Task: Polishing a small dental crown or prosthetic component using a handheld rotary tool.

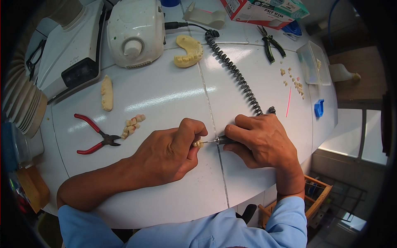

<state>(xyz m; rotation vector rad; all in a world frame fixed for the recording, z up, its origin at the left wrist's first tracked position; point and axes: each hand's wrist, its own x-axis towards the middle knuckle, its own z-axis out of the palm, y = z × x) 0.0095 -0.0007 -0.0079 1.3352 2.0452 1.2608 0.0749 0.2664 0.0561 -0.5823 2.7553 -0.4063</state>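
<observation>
My left hand pinches a small tooth-coloured dental crown piece between thumb and fingers, above the white table. My right hand is closed round a dark rotary handpiece, held like a pen. Its thin metal bur points left, and the tip meets or nearly meets the crown piece; contact is too small to tell. A black coiled cord runs from behind my right hand to the white control unit. Left of my hands lie several loose tooth pieces beside red-handled cutters.
At the back stand a yellow dental cast and a mask box. A narrow cast strip lies left. Black-handled pliers, scattered teeth, a clear container and a blue piece are at right. A ribbed hose edges the left.
</observation>
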